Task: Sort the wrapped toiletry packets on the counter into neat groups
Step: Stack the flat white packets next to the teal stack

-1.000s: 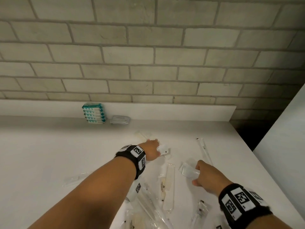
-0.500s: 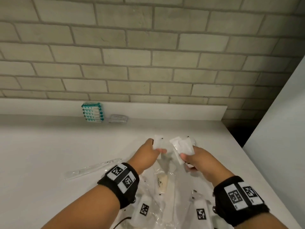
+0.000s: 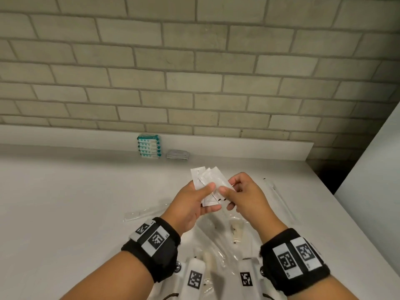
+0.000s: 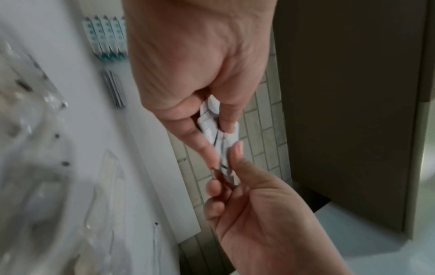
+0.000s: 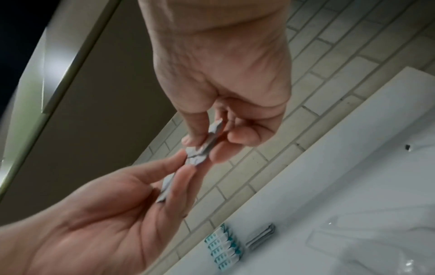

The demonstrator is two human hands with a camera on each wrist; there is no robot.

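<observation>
I am holding the small white packets (image 3: 208, 184) above the counter (image 3: 65, 202); my left hand (image 3: 190, 207) and right hand (image 3: 245, 197) are both pinching them.

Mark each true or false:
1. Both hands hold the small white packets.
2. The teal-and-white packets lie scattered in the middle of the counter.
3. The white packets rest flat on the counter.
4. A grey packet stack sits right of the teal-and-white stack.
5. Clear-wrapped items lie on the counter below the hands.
1. True: the left hand and right hand both pinch the white packets.
2. False: the teal-and-white packets stand stacked at the back of the counter.
3. False: they are held up in the air.
4. True: the grey packet stack sits just right of it.
5. True: the clear-wrapped items lie there.
</observation>
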